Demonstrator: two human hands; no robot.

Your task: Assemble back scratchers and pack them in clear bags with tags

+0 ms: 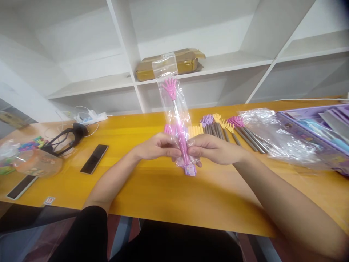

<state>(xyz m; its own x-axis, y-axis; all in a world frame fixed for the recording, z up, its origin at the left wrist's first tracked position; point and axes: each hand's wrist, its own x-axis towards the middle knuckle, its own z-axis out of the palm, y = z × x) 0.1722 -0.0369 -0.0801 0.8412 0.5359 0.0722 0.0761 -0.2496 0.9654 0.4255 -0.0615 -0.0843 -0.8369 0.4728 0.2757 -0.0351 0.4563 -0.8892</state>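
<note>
A pink hand-shaped back scratcher [183, 143] is inside a clear plastic bag [164, 69], held up over the table with its hand end at the top. My left hand [160, 147] pinches the bag's lower left side near the pink handle. On the other side my right hand [212, 148] pinches the bag and handle. Behind my hands lie yellow handles [195, 130], partly hidden, and pink ones. A purple piece [190, 170] shows just below the bag's lower end.
Purple, yellow and pink scratcher heads on dark rods [249, 139] lie right of centre, beside clear bags [283, 136] and a purple box [313, 134]. At left are a phone [94, 159], a plastic tub [38, 163] and black straps. Shelves hold a gold-brown package [169, 65].
</note>
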